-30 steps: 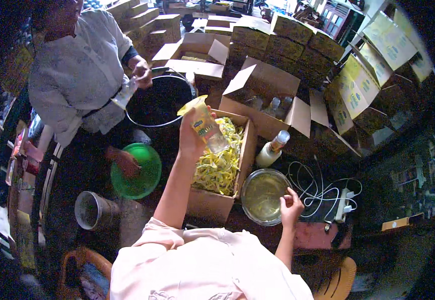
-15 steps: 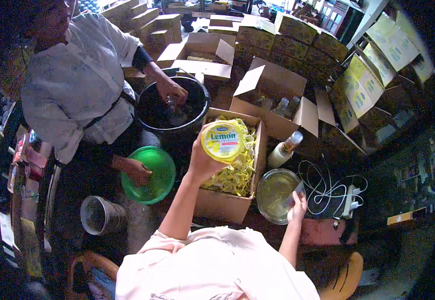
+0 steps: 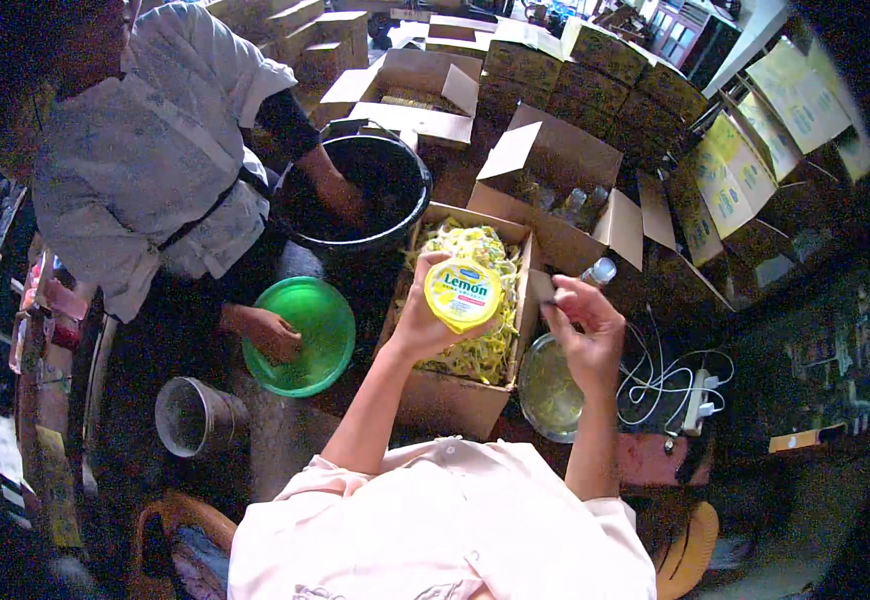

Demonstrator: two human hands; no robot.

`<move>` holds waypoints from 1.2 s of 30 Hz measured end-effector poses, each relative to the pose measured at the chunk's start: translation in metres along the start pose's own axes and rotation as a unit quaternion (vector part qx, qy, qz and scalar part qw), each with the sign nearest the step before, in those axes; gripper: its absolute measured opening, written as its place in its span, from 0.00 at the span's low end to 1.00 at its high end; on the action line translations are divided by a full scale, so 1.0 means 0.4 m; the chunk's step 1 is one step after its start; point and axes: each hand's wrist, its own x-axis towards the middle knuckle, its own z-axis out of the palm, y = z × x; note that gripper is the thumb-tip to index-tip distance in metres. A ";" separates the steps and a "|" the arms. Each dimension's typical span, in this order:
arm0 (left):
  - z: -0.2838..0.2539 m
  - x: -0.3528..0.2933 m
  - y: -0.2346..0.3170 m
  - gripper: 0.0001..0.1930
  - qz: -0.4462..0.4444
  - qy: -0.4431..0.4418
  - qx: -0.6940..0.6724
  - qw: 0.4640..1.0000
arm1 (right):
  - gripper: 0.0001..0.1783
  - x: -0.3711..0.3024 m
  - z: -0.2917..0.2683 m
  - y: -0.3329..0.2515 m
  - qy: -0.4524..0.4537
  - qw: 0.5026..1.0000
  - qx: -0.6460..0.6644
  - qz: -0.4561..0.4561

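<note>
My left hand (image 3: 421, 328) is closed around a round yellow printed piece (image 3: 463, 294) with a white centre, holding it above an open carton. It could be a stack of labels or a lidded cup; I cannot tell which. My right hand (image 3: 589, 335) is raised just right of it, thumb and fingers pinching a small flat greyish piece (image 3: 542, 288). Below that hand, a round clear bowl (image 3: 547, 400) is partly covered by it. The carton (image 3: 447, 402) under my left hand is filled with loose yellow and white pieces (image 3: 475, 365).
At left, a co-worker has one hand in a black bucket (image 3: 300, 232) and the other in a green basin (image 3: 327, 372). A grey bucket (image 3: 185, 420) stands nearer. Bottles stand in an open box (image 3: 545, 240). A white cable (image 3: 645, 385) and power strip (image 3: 697, 402) lie at right.
My right hand has lifted from the bowl with the flat piece and moved up beside the yellow piece. My left hand has shifted slightly right and down. The co-worker's far hand has sunk deeper into the black bucket.
</note>
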 end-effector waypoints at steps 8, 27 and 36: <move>-0.030 0.011 -0.048 0.39 0.012 -0.048 0.043 0.998 | 0.14 0.062 0.090 -0.085 -0.174 0.961 -0.176 -0.126; -0.032 0.005 -0.037 0.42 0.029 -0.073 0.069 0.994 | 0.13 0.036 0.122 -0.093 -0.131 0.954 -0.229 -0.142; -0.040 -0.005 -0.030 0.39 0.026 -0.057 0.045 0.997 | 0.13 0.000 0.140 -0.102 -0.125 0.955 -0.241 -0.121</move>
